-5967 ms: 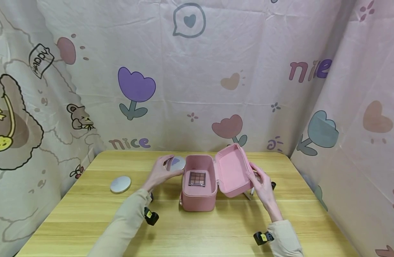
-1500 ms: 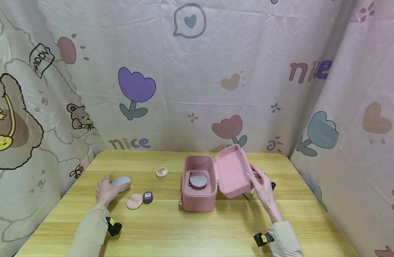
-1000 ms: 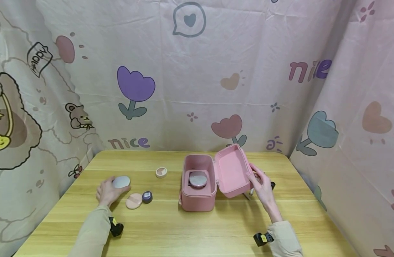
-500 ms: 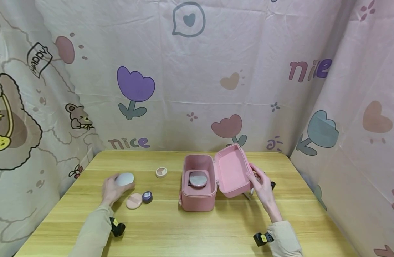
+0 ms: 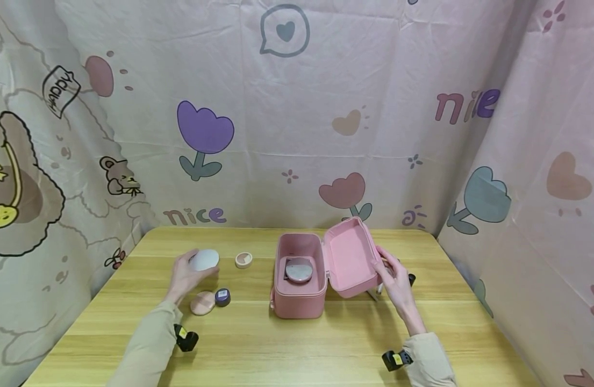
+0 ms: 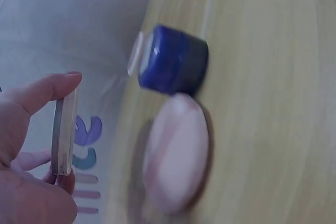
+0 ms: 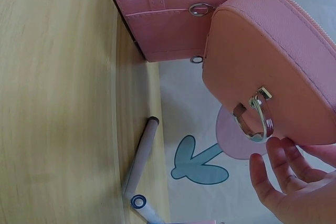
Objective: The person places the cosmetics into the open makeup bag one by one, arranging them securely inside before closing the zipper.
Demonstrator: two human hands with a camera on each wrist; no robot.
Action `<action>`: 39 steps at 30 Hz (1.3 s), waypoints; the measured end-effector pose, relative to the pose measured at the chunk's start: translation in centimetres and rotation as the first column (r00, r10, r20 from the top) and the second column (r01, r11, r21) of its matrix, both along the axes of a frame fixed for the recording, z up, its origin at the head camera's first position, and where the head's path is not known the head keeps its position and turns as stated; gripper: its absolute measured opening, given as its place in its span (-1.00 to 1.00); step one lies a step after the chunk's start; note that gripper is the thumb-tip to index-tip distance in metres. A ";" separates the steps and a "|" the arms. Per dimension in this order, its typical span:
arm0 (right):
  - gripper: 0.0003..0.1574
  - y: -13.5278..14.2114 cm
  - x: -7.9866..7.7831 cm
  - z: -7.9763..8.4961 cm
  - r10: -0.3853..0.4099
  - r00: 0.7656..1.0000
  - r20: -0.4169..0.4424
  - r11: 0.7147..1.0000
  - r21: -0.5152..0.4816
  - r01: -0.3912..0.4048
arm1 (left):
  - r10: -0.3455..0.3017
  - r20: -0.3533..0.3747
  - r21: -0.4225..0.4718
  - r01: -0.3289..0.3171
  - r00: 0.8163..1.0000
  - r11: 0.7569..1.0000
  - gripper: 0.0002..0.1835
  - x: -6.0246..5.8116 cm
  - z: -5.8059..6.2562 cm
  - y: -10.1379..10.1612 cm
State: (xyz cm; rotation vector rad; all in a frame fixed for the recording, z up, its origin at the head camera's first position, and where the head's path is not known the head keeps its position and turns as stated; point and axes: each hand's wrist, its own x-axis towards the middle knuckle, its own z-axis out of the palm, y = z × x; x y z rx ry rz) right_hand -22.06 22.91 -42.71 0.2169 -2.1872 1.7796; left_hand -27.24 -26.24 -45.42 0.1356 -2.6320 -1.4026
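Note:
My left hand [image 5: 183, 277] pinches a thin round silver compact [image 5: 205, 260] by its edge, above the table's left side. In the left wrist view the compact [image 6: 64, 132] is edge-on between thumb and fingers. At the middle stands a pink makeup case [image 5: 299, 306], its lid [image 5: 352, 258] swung out to the right. My right hand [image 5: 395, 277] grips that lid's far right edge, thumb on the rim and fingers behind it. Another silver compact [image 5: 299, 271] lies inside the case, over a palette that is mostly hidden.
Near my left hand lie a pink powder puff [image 5: 202, 303] and a dark blue jar [image 5: 222, 297]. Farther back is a small white round pot [image 5: 244, 260]. Slim tubes [image 7: 142, 156] lie behind the lid, partly hidden. A metal ring handle [image 7: 257, 119] sticks out from the lid.
Six seconds ago my left hand held a compact beside the case; that one now lies inside. Since then it has picked up the left compact and moved it rightward. My right hand stays put.

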 end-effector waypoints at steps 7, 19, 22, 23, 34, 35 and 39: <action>-0.31 0.0 0.1 0.0 -0.006 1.000 0.008 1.000 0.002 0.006 | -0.057 -0.038 0.010 0.058 0.998 0.998 0.01 -0.1 1.1 1.9; -0.31 0.0 0.1 -0.1 -0.011 1.000 0.006 1.000 0.007 0.011 | -0.163 -0.067 0.041 0.166 0.984 0.985 -0.08 -0.8 2.9 5.9; -0.31 0.1 0.0 -0.1 -0.009 1.000 0.007 1.000 0.010 0.009 | -0.180 -0.076 0.040 0.184 0.981 0.982 -0.07 -0.9 3.2 6.8; -0.31 0.1 0.1 -0.1 -0.010 1.000 0.009 1.000 0.008 0.010 | -0.186 -0.076 0.044 0.190 0.980 0.981 -0.06 -1.0 3.3 7.1; -0.31 -0.1 0.0 0.0 -0.005 1.000 0.003 1.000 -0.001 0.005 | -0.276 -0.122 -0.008 0.278 0.953 0.961 -0.07 -1.9 4.4 10.1; -0.31 -0.1 0.0 0.0 -0.005 1.000 0.003 1.000 0.000 0.005 | -0.288 -0.128 -0.003 0.290 0.949 0.957 -0.08 -2.0 4.5 10.4; -0.31 0.0 0.1 0.0 -0.004 1.000 0.007 1.000 0.002 0.004 | -0.313 -0.139 0.008 0.318 0.939 0.948 -0.08 -2.4 4.9 11.5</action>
